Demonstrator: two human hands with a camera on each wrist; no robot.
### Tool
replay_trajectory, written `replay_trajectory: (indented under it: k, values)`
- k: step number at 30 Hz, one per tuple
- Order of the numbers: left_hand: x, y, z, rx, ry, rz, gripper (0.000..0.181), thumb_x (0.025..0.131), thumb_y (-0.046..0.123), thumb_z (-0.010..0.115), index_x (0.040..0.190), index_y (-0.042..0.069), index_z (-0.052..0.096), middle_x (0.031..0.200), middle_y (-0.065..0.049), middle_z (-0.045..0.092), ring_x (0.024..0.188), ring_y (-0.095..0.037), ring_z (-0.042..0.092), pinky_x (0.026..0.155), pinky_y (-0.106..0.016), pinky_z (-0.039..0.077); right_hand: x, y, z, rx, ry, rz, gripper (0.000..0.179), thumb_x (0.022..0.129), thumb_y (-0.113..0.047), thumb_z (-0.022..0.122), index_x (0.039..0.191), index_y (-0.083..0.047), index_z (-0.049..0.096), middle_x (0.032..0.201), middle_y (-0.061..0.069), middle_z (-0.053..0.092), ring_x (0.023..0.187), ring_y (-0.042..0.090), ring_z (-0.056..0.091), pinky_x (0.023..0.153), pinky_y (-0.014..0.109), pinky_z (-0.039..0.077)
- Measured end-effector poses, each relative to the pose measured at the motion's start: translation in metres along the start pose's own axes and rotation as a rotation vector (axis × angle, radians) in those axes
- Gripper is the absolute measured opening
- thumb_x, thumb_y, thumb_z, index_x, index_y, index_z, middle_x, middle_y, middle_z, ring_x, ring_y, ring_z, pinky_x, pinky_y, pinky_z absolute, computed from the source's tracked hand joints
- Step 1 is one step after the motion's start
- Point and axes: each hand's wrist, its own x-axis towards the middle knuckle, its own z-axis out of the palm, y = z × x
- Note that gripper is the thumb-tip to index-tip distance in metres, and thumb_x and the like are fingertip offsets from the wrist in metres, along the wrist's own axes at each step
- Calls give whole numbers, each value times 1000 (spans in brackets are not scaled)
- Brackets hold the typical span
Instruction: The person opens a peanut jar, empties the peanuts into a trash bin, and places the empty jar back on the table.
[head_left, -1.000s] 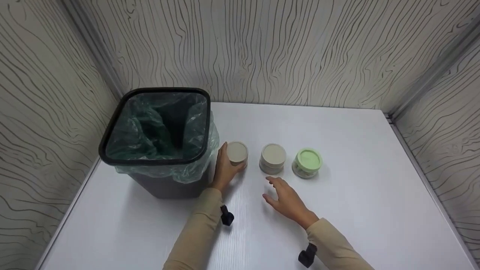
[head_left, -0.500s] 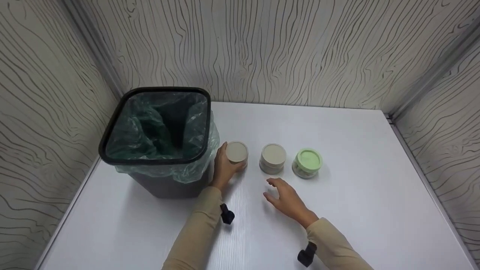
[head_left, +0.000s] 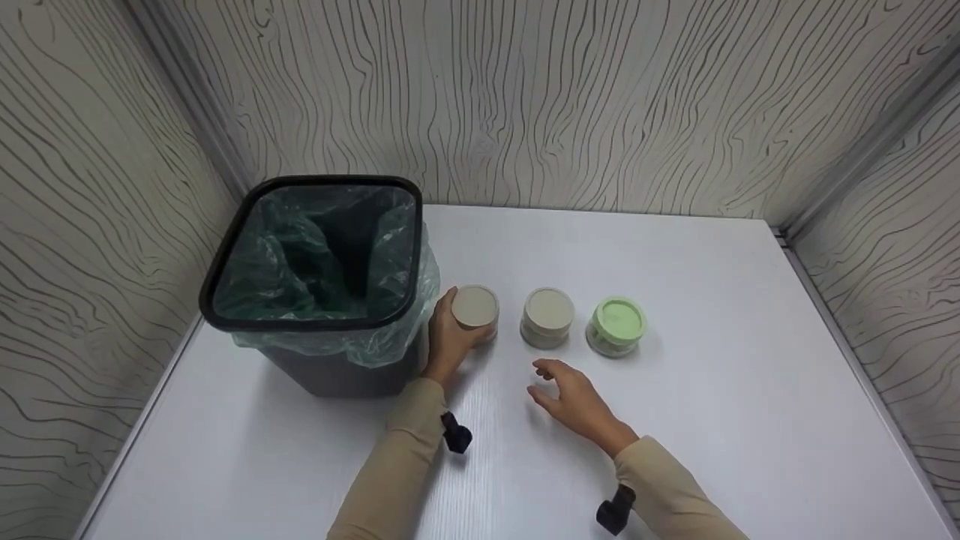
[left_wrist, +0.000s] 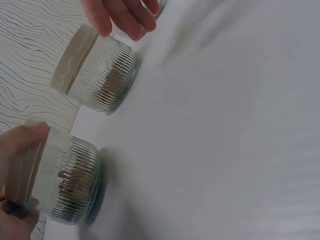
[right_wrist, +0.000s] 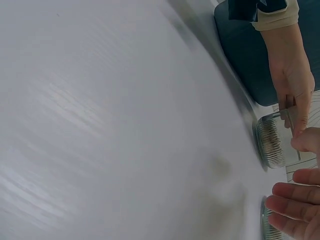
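My left hand grips a glass jar with a beige lid, its fingers and thumb around the sides near the lid. In the left wrist view, this jar has ribbed glass and something brown inside. To its right stands a second beige-lidded jar, also with brown contents low in the ribbed glass. A third jar with a light green lid is at the right end of the row. My right hand holds nothing; its fingers are relaxed and apart from the thumb, in front of the middle jar.
A dark bin lined with a greenish plastic bag stands close to the left of my left hand. The white table is enclosed by wood-grain-patterned panels at the back and sides.
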Motion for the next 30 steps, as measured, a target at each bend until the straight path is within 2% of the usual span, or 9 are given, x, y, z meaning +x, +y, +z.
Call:
replay_trajectory:
  k: [6, 12, 20, 30]
  values:
    - [-6, 4, -1, -31, 24, 6, 89, 61, 15, 89, 136, -5, 46, 136, -24, 55, 130, -36, 52, 113, -47, 41, -1, 0, 0, 29, -7, 5, 38, 89, -17, 66, 122, 1, 58, 114, 16, 68, 107, 29, 65, 95, 48, 53]
    - [-10, 7, -3, -8, 41, 36, 87, 59, 16, 90, 133, -5, 48, 132, -24, 58, 127, -36, 54, 110, -47, 44, -1, 0, 1, 53, 2, -7, 38, 89, -16, 66, 121, 2, 58, 114, 17, 68, 107, 30, 66, 94, 48, 54]
    - [-18, 12, -9, -48, 24, 40, 88, 58, 15, 91, 134, -3, 49, 132, -23, 58, 125, -36, 55, 108, -47, 46, -1, 0, 3, 122, 45, -45, 35, 89, -14, 66, 117, 5, 59, 110, 20, 69, 101, 32, 67, 88, 46, 56]
    - [-26, 22, -16, -56, 8, 75, 88, 59, 16, 91, 134, -2, 49, 132, -21, 59, 124, -33, 57, 107, -46, 47, 0, -1, 6, 180, 79, -25, 34, 88, -11, 67, 117, 5, 59, 112, 20, 68, 103, 33, 67, 89, 46, 56]
